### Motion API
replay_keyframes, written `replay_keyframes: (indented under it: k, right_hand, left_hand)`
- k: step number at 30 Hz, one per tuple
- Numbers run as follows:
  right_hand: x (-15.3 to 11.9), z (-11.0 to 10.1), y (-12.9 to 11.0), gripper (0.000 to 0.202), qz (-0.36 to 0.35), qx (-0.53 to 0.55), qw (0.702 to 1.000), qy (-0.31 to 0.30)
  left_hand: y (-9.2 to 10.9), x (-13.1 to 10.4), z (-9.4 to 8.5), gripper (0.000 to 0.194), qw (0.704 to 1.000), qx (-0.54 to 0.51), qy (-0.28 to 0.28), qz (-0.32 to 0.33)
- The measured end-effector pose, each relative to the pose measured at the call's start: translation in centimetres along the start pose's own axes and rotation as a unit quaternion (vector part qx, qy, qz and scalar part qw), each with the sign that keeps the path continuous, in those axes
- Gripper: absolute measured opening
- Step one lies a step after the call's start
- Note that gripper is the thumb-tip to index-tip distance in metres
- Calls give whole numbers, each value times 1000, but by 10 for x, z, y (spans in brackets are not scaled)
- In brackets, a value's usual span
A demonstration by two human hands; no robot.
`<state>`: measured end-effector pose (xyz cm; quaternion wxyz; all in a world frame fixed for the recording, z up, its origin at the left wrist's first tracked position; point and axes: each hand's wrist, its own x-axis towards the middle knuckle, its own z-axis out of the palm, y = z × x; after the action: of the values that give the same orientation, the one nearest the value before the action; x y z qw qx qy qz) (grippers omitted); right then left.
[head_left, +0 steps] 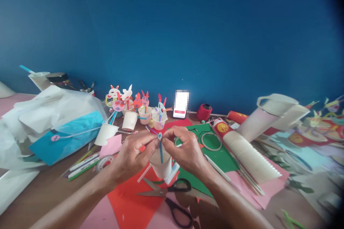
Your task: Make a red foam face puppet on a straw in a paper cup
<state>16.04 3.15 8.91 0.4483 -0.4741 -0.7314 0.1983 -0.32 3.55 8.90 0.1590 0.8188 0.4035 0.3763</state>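
Note:
A white paper cup stands in front of me with a blue straw at its near side. My left hand is closed, its thumb and fingertips pinched at the straw's top end from the left. From the right, my right hand is also closed, with its fingertips at the same top end. A small pale piece shows between the fingertips; its kind is too small to tell. Just below the cup lie open scissors with black handles, on orange-red paper.
Paper cups with cut-paper animals on straws line the back. A lit phone leans upright near the blue wall. Green paper, stacked paper cups and a pitcher stand right. Markers, a tape roll and a plastic bag lie left.

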Motion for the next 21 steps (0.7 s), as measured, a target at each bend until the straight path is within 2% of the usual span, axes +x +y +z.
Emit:
replay_keyframes:
  k: [12, 21]
  right_hand:
    - [-1, 1, -2, 6, -8, 20, 1000, 1]
    - [-1, 0, -3, 9, -13, 14, 1000, -1]
  left_hand:
    - [-1, -4, 0, 21, 997, 53, 25, 54]
    - [-1, -2, 1, 23, 996, 57, 37, 56]
